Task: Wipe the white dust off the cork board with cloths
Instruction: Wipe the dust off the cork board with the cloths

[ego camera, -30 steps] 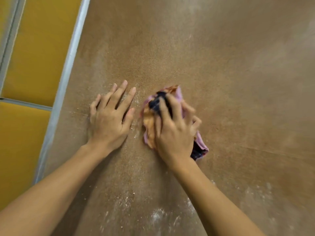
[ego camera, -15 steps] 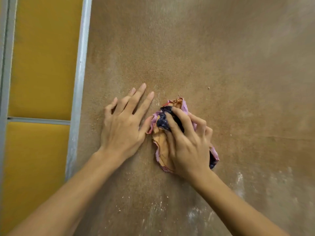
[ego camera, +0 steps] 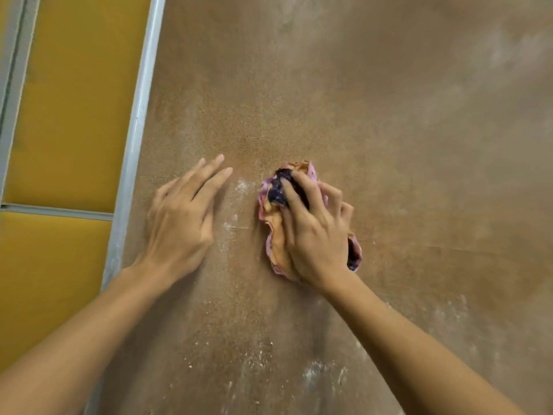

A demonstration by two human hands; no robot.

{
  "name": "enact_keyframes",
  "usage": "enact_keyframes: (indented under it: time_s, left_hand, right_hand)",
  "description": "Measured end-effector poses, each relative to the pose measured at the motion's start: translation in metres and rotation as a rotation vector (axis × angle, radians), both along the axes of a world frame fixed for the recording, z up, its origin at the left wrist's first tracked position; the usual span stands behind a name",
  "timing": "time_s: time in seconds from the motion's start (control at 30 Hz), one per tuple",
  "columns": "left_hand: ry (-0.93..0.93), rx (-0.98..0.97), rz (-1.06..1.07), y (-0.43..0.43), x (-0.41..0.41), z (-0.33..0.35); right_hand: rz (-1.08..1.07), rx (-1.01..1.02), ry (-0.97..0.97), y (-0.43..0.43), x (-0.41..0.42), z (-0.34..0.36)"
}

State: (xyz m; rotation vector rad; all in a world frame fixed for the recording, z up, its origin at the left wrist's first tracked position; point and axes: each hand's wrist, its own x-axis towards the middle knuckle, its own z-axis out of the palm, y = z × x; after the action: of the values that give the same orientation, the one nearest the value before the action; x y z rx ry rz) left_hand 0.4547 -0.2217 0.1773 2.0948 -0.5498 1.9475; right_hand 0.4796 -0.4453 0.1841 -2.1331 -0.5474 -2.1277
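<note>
Plainly, right hand (ego camera: 317, 238) grips crumpled cloth (ego camera: 276, 238) against dusty cork board (ego camera: 389, 130).

No legible text or labels.

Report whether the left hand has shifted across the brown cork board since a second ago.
Yes. The left hand has slid left, closer to the grey metal frame strip and away from the crumpled pink-and-orange cloth.

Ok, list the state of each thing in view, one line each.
cork board: partly clean, white streaks on it.
white dust: smeared between the hands and along the bottom.
cloth: crumpled, pressed against the cork board.
right hand: grips the cloth.
left hand: fingers straight, holds nothing.
metal frame: runs along the cork board's left edge.
</note>
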Motion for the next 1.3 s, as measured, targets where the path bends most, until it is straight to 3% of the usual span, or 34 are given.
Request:
enact_keyframes:
  time_s: [0.1,0.27,0.33,0.4,0.5,0.6,0.67,0.87,1.1,1.17,1.3]
  left_hand:
    - [0.013,-0.074,0.015,0.022,-0.003,-0.003]
    - [0.03,-0.081,0.035,0.042,-0.002,-0.013]
    - [0.021,-0.049,0.036,0.046,-0.003,-0.015]
    - [0.002,-0.044,0.012,0.049,-0.005,-0.015]
    - [-0.07,-0.231,-0.072,0.052,-0.013,-0.016]
    - [-0.139,-0.521,-0.095,0.056,-0.02,-0.025]
    - [-0.049,-0.655,-0.097,0.063,-0.022,-0.034]
    - [0.129,-0.766,-0.265,0.077,-0.024,-0.054]
    - [0.178,-0.797,-0.394,0.078,-0.023,-0.058]
    - [0.205,-0.82,-0.442,0.082,-0.024,-0.057]
    - [0.248,-0.848,-0.552,0.086,-0.024,-0.056]
  right_hand:
    - [0.044,0.215,0.04,0.034,0.001,0.029]
    - [0.028,-0.156,-0.023,0.041,-0.002,-0.027]
    - [-0.003,-0.199,-0.021,0.027,0.0,-0.009]
    - [-0.005,-0.019,0.035,0.03,0.0,0.023]
    - [0.02,0.147,0.069,0.064,-0.004,0.026]
    - [0.017,-0.19,0.015,0.077,-0.007,-0.022]
    - [0.003,-0.323,0.008,0.065,-0.01,-0.031]
    - [0.038,-0.031,0.102,0.112,-0.015,0.027]
    - [0.015,-0.513,0.08,0.132,-0.027,-0.045]
    - [0.012,-0.479,0.096,0.132,-0.03,-0.023]
    - [-0.015,-0.223,0.137,0.165,-0.03,0.008]
